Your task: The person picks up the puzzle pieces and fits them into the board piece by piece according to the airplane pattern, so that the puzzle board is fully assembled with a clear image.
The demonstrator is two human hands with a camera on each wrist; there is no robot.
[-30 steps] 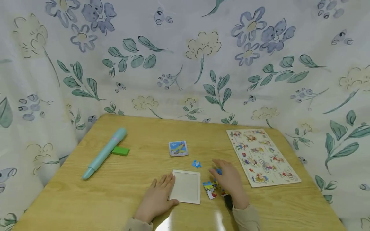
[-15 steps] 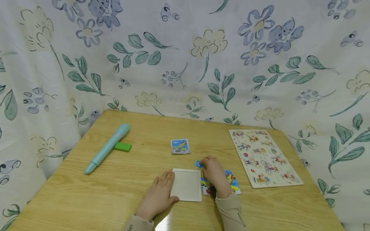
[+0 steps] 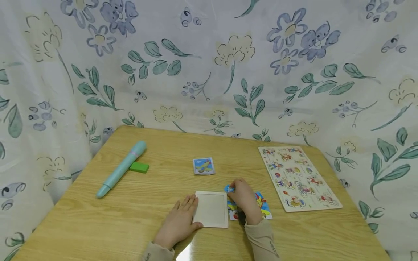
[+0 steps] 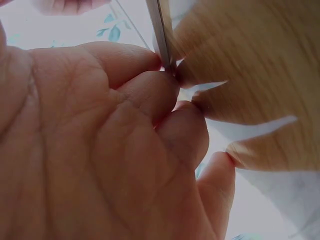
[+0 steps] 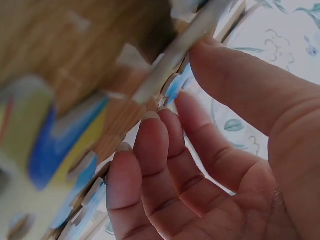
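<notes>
My left hand [image 3: 177,222] lies with spread fingers against the left edge of a white square puzzle tray [image 3: 226,210], thumb at its lower corner; the left wrist view shows the tray edge [image 4: 159,30] at the fingertips. Just beyond the tray's upper right corner, my right hand [image 3: 245,198] pinches a small blue jigsaw piece [image 3: 229,189] between thumb and index finger. In the right wrist view, that blue piece [image 5: 175,88] sits between those fingertips. Several colourful jigsaw pieces [image 3: 263,206] lie under and beside my right hand, partly hidden by it.
A small airplane picture card [image 3: 204,166] lies behind the tray. To the right is a large puzzle board [image 3: 298,179] with printed figures. A mint-green tube [image 3: 121,169] and a green block [image 3: 139,167] lie at the left. A flowered curtain [image 3: 209,72] hangs behind the table.
My right hand has moved left from the pile of pieces to the lone blue piece and taken hold of it. The piece has shifted slightly toward me and right. My left hand stays at the tray.
</notes>
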